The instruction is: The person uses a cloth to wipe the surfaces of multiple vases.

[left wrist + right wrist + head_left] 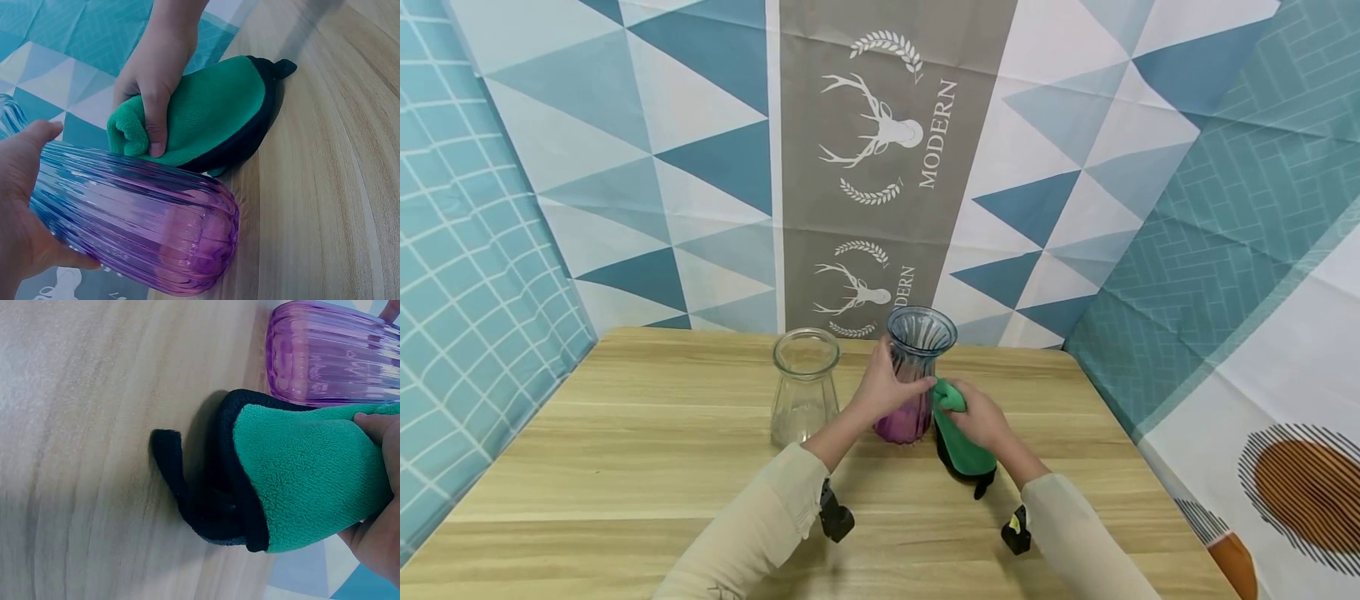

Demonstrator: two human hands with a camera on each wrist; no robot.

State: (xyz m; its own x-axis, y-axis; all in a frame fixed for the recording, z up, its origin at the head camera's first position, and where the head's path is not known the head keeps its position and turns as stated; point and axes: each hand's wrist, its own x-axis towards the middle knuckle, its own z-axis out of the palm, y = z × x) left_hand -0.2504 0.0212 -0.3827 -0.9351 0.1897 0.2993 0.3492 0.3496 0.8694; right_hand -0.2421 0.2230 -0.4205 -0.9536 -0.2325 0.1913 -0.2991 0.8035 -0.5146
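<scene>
A ribbed glass vase [904,417], blue at its flared rim and purple at its base, stands upright near the back of the table. Fingers and thumb of my left hand [883,385] grip it around the upper body, below the rim. My right hand [979,417] pinches a bunched end of a green cloth [967,446] with black edging, close beside the vase's right side. From the cloth's lower end sticks out a black loop [167,459], seen in the right wrist view. The left wrist view shows the right thumb pressed over the folded green end [131,128].
Left of the coloured vase stands a clear glass vase [805,408] with a wide rim. Both are on a wooden table [647,467], whose back edge meets a patterned cloth backdrop [715,167]. Black wrist cameras [835,515] hang below both sleeves.
</scene>
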